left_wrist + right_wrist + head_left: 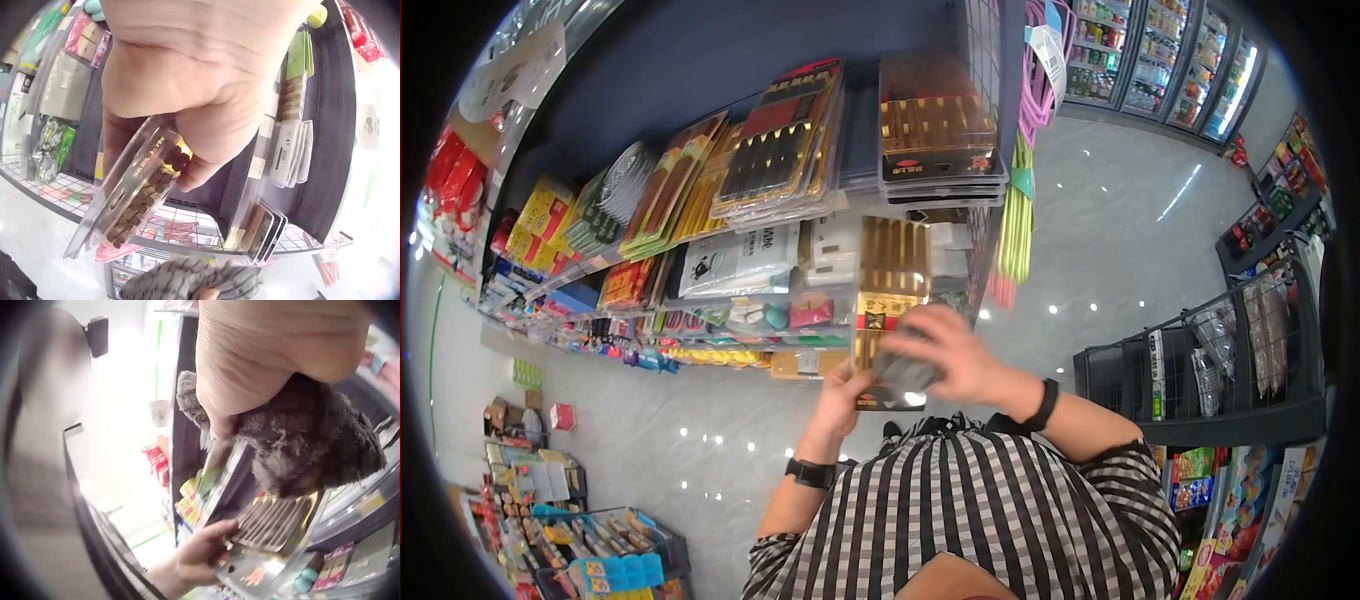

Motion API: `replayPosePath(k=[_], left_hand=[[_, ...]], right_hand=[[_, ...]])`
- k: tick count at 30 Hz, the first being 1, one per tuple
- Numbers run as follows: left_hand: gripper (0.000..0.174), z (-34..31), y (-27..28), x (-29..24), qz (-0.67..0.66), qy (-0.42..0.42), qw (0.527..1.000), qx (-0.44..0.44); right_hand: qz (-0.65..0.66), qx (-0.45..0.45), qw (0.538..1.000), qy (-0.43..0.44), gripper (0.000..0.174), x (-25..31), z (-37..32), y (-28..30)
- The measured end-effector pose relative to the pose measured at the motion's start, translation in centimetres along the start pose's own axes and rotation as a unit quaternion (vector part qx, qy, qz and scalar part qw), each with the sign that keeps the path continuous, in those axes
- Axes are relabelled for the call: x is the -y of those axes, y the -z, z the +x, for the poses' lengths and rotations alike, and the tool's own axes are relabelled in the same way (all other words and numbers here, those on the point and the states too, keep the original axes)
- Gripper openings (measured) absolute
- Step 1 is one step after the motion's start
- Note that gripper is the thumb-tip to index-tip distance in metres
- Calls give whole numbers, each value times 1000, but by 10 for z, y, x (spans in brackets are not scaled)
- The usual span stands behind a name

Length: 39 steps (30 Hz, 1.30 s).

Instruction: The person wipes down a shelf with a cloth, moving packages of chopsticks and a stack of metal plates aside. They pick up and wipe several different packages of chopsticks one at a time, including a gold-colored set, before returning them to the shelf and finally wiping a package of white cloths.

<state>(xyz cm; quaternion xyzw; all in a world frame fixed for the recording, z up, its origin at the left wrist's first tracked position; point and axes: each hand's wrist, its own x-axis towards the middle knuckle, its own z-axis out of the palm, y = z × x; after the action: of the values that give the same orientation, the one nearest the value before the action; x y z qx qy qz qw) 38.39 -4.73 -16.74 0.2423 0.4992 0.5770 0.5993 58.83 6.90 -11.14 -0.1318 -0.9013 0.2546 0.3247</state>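
My left hand [834, 402] grips the lower left edge of a blister pack of chopsticks [894, 262], brown with gold ends, held upright in front of the body. In the left wrist view the pack's clear plastic edge and the dark round chopstick ends [142, 203] show below the palm. A grey fluffy cloth [312, 440] is bunched in my right hand [962, 352]. In the head view that hand, blurred, overlaps the lower right of the pack with the cloth. The right wrist view shows the cloth above the pack's face, its fingers partly hidden.
Right ahead stands a shelf unit with more chopstick packs [775, 150] stacked on its upper shelf, and another stack [938, 125] to their right. White packages [740, 262] lie one shelf lower. Pink and green cords [1020, 215] hang at the unit's end. A wire rack [1200, 365] stands at right.
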Motion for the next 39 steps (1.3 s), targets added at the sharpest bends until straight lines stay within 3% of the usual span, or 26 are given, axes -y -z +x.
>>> replayPosePath(k=[1, 3, 4, 5, 6, 7, 8, 9, 11, 15, 17, 19, 21, 23, 25, 26, 27, 28, 29, 31, 33, 34, 35, 36, 37, 39], left_hand=[[24, -7, -1, 1, 2, -2, 1000, -6], [24, -19, -7, 1, 155, -107, 982, -22], [28, -32, 12, -5, 153, 7, 988, -22], [33, -48, 4, -26, 241, 22, 970, 0], [35, -58, -4, -28, 209, -25, 978, -6], [33, -72, -3, -36, 234, 23, 971, -34], [32, -80, -10, -36, 226, -27, 972, -53], [29, -91, -7, -36, 280, -20, 955, -92], [29, -104, 16, -27, 281, 12, 953, -116], [19, -101, -1, -6, 237, -28, 964, -116], [21, -93, -19, 1, 174, -77, 967, -172], [26, -95, 2, 5, 159, -75, 972, -153], [29, -103, 11, -2, 284, 14, 952, -118], [33, -115, -7, -25, 249, 0, 966, -74], [35, -132, -28, -55, 283, 88, 950, -101], [39, -138, -18, -61, 295, 100, 946, -92], [39, -142, -11, -62, 297, 92, 946, -87], [41, -147, -5, -61, 249, 60, 961, -102], [44, -150, -1, -60, 197, 29, 973, -115], [51, -151, 1, -61, 180, 11, 977, -112], [55, -141, 23, -43, 66, -12, 991, -120], [35, -116, 48, -12, 54, -105, 990, -73], [36, -104, 86, 0, 56, -42, 997, -21], [35, -102, 81, 7, 23, -46, 998, -45], [33, -100, 76, 10, -9, -49, 996, -69], [34, -93, 99, 16, 46, -30, 997, -50]], right_hand=[[-38, 48, 997, 51, 70, 4, 7, -14], [-63, 27, 994, 87, 68, 5, 17, -30], [-75, 12, 993, 85, 65, -3, 24, -34], [-102, 0, 992, 71, 63, -15, 26, -30], [-98, -58, 992, 53, 60, -29, 33, -25], [-99, -117, 988, 33, 57, -41, 41, -24], [-96, -159, 982, -26, 59, -50, 48, -26], [-85, -207, 972, -77, 61, -59, 55, -28], [4, -214, 969, -126, 53, -52, 56, -41], [2, -122, 988, 97, 39, 5, 20, -79], [48, -78, 976, 200, 44, 22, -5, -86], [66, -89, 975, 191, 42, 8, -5, -86], [81, -92, 975, 185, 41, -8, -4, -79], [4, -169, 983, 74, 44, -29, 5, -57], [-41, -234, 970, -52, 44, -50, 3, -47], [-48, -239, 969, -45, 44, -57, 0, -52], [81, -297, 939, -150, 43, -65, -6, -60], [209, -346, 880, -250, 43, -68, -12, -66], [462, -310, 781, -284, 41, -69, -21, -72], [715, -158, 556, -393, 37, -58, -39, -74], [751, -23, 526, -399, 42, -29, -38, -78], [742, -10, 571, -351, 42, -11, -30, -99], [729, 4, 614, -302, 41, 6, -21, -114], [743, 0, 575, -342, 43, 28, -13, -107], [739, -2, 579, -344, 43, 29, -10, -112], [658, -13, 639, -398, 42, 29, -2, -119]])
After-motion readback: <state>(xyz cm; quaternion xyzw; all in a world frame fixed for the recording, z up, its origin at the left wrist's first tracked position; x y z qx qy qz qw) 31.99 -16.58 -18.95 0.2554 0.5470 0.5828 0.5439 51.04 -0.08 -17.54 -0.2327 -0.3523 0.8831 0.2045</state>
